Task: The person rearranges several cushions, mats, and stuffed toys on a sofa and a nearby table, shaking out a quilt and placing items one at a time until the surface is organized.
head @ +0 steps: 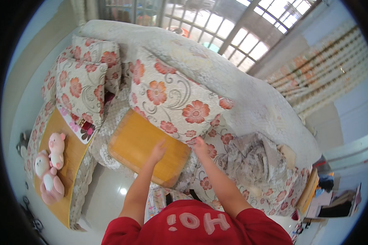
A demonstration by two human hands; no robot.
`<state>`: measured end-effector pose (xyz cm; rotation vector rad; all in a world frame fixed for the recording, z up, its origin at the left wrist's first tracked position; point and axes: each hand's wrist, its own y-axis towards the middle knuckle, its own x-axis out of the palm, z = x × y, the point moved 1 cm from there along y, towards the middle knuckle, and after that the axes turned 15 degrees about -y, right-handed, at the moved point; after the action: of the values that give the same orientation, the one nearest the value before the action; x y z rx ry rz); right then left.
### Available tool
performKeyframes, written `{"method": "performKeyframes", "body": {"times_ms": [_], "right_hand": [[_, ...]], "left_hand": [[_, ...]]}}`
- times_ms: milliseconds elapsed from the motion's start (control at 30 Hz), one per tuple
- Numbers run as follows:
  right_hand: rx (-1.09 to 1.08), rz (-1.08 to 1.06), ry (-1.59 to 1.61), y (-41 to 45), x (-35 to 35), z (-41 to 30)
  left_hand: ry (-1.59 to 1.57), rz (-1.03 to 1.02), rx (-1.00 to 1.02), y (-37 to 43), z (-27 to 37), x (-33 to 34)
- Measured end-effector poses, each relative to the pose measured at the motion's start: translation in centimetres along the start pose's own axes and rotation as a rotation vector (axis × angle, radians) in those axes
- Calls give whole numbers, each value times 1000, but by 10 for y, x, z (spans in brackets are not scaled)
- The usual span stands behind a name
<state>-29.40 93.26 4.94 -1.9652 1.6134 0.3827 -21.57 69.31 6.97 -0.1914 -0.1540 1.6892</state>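
My left hand [158, 151] hovers over an orange-yellow seat mat [141, 137], fingers apart and nothing in them. The mat has rounded corners and lies on a quilted sofa cover. My right hand [201, 148] is beside the lower corner of a large cream cushion [178, 98] with red flowers. Its fingers look slightly spread; blur hides whether they touch the fabric. The cushion leans against the covered sofa back [251, 98], its lower edge along the far side of the mat.
More floral cushions [79, 85] pile up at the left corner. Two pink plush toys [50, 180] lie on another yellow mat [70, 156]. A crumpled grey blanket [251, 156] rests on the right seat. Behind the sofa is a barred window [214, 27]; a striped curtain [322, 70] hangs at right.
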Motion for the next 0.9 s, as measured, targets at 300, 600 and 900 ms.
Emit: {"method": "performKeyframes", "body": {"times_ms": [300, 600, 900], "right_hand": [[347, 62, -221, -143, -9, 151], [733, 600, -484, -209, -215, 274], [869, 1063, 107, -208, -429, 428]], "left_hand": [[-252, 16, -253, -87, -64, 48], [-106, -69, -200, -109, -78, 175], [-56, -199, -363, -160, -39, 392]]}}
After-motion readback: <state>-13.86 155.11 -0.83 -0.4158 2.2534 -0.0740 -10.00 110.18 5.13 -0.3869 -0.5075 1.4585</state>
